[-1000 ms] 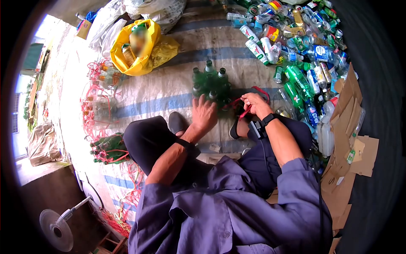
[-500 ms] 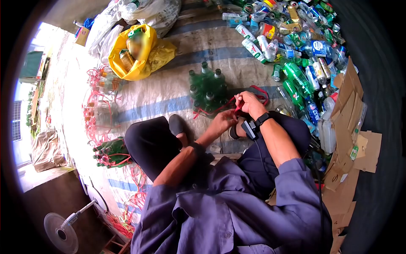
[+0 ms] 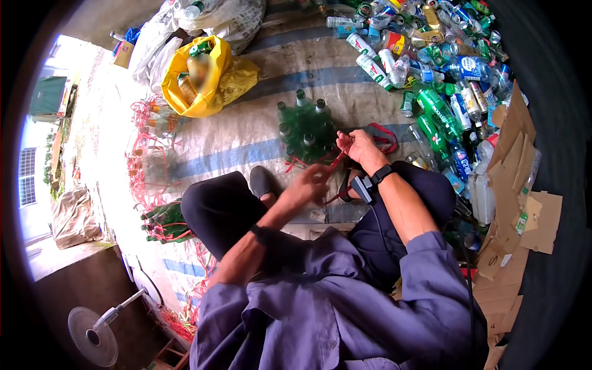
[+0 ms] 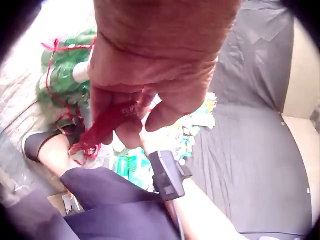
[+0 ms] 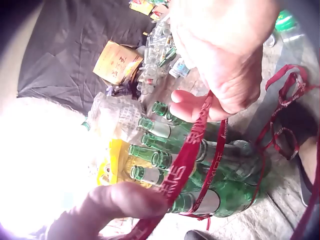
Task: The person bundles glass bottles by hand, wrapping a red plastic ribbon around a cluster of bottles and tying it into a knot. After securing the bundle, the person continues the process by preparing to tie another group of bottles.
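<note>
A cluster of green glass bottles stands upright on the striped sheet, with red printed ribbon round it in the right wrist view. My right hand, just right of the bottles, pinches the ribbon between thumb and fingers. Nearer my body, my left hand is blurred and grips another part of the same ribbon, which runs between both hands. In the left wrist view the left hand's fingers curl round the red ribbon. A loose loop of ribbon lies beyond the right wrist.
Cans and plastic bottles are heaped at the right beside torn cardboard. A yellow bag stands at the upper left. Clear bottles and green bottles, tied with pink string, lie left. A fan is at lower left.
The left hand went from the bottles to beside the right hand, then drew back toward the body and left with the ribbon. The right hand has shifted slightly toward the bottles.
</note>
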`<action>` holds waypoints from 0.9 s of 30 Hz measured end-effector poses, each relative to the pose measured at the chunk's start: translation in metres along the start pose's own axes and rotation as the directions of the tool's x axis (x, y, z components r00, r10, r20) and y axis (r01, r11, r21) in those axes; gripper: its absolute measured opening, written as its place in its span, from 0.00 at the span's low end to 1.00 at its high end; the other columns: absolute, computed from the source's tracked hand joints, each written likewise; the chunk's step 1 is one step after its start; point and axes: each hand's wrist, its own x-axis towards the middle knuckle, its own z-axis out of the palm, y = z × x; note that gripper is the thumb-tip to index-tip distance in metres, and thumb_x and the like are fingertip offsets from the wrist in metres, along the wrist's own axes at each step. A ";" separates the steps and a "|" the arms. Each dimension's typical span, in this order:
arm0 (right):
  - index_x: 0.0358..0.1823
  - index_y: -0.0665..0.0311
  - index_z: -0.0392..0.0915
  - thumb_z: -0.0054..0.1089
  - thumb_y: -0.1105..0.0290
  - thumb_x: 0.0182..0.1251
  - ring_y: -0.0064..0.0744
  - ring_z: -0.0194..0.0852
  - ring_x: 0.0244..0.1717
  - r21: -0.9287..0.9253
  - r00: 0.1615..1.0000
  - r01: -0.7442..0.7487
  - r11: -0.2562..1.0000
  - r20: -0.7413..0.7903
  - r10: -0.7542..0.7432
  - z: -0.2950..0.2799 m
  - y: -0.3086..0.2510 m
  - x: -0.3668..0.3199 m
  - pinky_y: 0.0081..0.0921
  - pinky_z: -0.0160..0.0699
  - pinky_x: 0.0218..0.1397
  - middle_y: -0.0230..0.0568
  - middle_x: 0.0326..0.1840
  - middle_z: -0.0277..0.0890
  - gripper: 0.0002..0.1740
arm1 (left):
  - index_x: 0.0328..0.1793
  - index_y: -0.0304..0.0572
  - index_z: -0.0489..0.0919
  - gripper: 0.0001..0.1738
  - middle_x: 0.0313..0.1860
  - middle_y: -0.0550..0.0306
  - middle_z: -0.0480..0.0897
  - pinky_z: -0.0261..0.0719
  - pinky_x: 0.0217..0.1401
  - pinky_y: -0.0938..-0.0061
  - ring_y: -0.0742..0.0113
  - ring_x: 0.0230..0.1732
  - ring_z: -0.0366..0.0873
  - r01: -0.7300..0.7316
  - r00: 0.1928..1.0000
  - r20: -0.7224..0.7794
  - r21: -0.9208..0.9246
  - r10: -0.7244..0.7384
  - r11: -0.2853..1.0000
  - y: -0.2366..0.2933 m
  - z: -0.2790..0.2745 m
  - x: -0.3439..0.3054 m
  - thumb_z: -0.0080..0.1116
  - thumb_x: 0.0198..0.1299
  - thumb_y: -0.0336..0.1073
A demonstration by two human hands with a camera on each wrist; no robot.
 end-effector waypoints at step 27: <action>0.48 0.66 0.73 0.53 0.70 0.63 0.33 0.79 0.44 -0.074 0.968 0.249 0.966 0.013 -0.249 0.007 0.001 0.001 0.31 0.80 0.44 0.39 0.52 0.79 0.13 | 0.46 0.53 0.85 0.19 0.39 0.46 0.85 0.79 0.46 0.59 0.47 0.43 0.83 0.102 0.823 -0.381 0.829 0.421 0.550 0.094 -0.174 0.210 0.57 0.55 0.53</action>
